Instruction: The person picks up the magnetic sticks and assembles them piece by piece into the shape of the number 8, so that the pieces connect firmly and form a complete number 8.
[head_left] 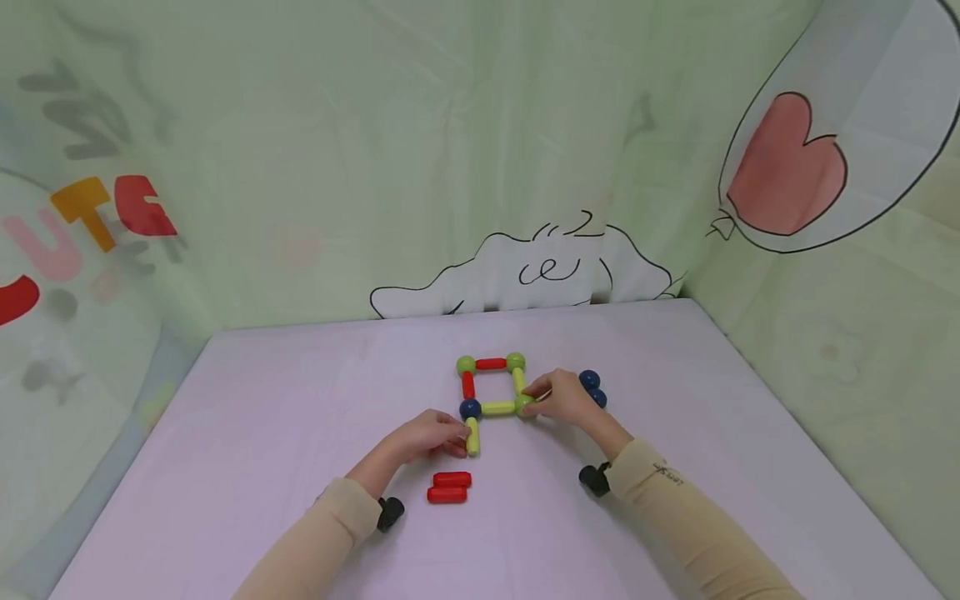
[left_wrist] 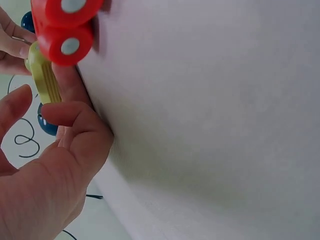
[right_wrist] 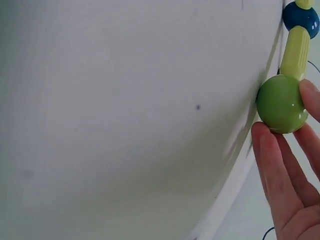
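A square of magnetic rods and balls lies on the table, with green balls at three corners and a blue ball point(head_left: 470, 408) at the near left. Red rods point(head_left: 491, 364) form its far and left sides; yellow rods point(head_left: 498, 408) form the right and near ones. From the blue ball another yellow rod point(head_left: 473, 437) points toward me. My left hand point(head_left: 430, 435) is beside that rod, fingers touching its side, thumb apart in the left wrist view. With thumb and fingers, my right hand point(head_left: 561, 398) holds the near right green ball point(right_wrist: 282, 104).
Two loose red rods point(head_left: 447, 495) lie side by side in front of the square. To the right, just past my right hand, are two blue balls point(head_left: 589, 380). A printed cloth point(head_left: 337, 167) hangs behind the table and along its sides.
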